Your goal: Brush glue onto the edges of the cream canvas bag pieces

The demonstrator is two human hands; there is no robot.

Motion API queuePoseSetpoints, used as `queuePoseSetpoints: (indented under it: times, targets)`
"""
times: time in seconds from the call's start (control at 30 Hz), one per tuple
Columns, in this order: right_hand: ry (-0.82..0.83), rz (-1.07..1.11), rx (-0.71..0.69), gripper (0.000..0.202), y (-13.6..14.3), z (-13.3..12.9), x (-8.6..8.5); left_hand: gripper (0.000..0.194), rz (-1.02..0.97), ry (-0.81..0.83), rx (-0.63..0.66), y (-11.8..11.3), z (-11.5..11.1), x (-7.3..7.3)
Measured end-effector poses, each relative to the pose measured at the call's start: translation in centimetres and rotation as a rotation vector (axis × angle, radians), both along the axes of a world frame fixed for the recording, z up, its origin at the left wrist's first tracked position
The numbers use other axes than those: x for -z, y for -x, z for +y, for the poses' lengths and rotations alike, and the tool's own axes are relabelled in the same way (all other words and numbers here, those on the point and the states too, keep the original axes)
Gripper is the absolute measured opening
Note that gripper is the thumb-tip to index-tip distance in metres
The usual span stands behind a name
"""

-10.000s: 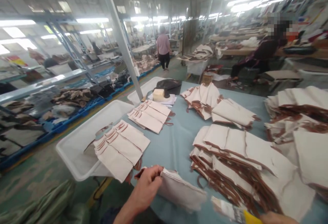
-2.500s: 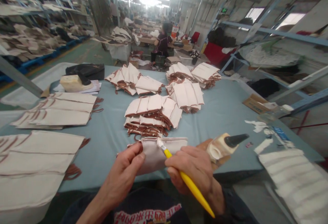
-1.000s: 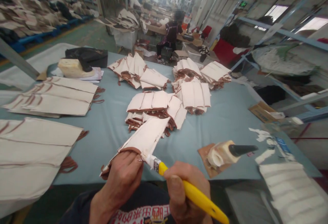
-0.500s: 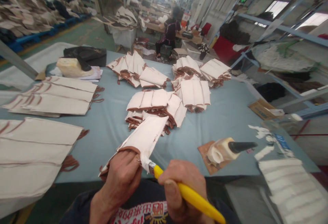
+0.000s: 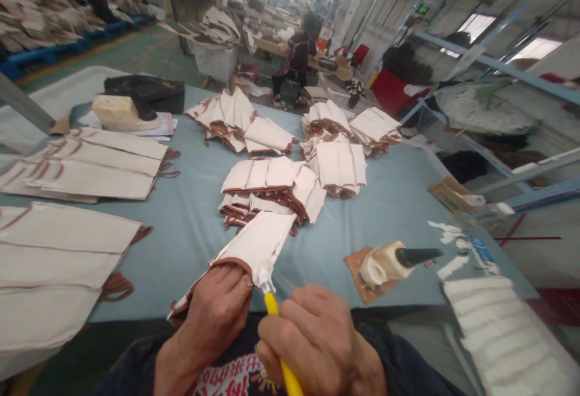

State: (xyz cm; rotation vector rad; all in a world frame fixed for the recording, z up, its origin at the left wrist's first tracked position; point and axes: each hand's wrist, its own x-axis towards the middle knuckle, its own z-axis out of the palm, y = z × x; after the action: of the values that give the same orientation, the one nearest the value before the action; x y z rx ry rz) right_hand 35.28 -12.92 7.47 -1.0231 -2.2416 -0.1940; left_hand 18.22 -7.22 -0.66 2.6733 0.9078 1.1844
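Cream fabric piece (image 5: pixel 258 244) with brown trim lifted off the bench (image 5: pixel 399 203), near edge: left hand (image 5: pixel 215 311) clamps its trimmed end, steadying it for the yellow-handled brush (image 5: pixel 274 329) gripped in the closed right hand (image 5: pixel 317 341); bristles touch the edge; glue bottle (image 5: pixel 389 261) lies right

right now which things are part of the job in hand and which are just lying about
In use:
left hand
cloth piece
right hand
yellow brush

Lying about:
glue bottle
cloth stacks
black bag
cardboard box
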Motion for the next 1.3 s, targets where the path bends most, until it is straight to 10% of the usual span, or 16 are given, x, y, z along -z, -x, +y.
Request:
queuePoseSetpoints:
  times: [0.5, 0.87, 1.0, 1.1, 1.3]
  targets:
    - [0.096, 0.125, 0.025, 0.049, 0.3, -0.8, 1.0, 0.03, -0.021, 0.024, 0.048, 0.2, 0.0, 0.7]
    - [0.764, 1.253, 0.189, 0.041, -1.3, -1.4, 4.6, 0.024, -0.107, 0.176, 0.173, -0.1, -0.4, 1.5]
    - [0.607, 1.406, 0.319, 0.042, -3.4, -0.8, 4.0, 0.03, -0.215, 0.296, 0.189, -1.0, -0.4, 0.8]
    - [0.396, 1.245, 0.342, 0.03, -5.9, 1.0, 3.6, 0.031, -0.259, 0.487, 0.205, -1.5, -0.6, -0.2]
    - [0.49, 0.675, 0.178, 0.02, -7.2, 5.7, 6.9, 0.033, -0.249, 0.714, 0.37, -2.1, -1.6, -1.5]
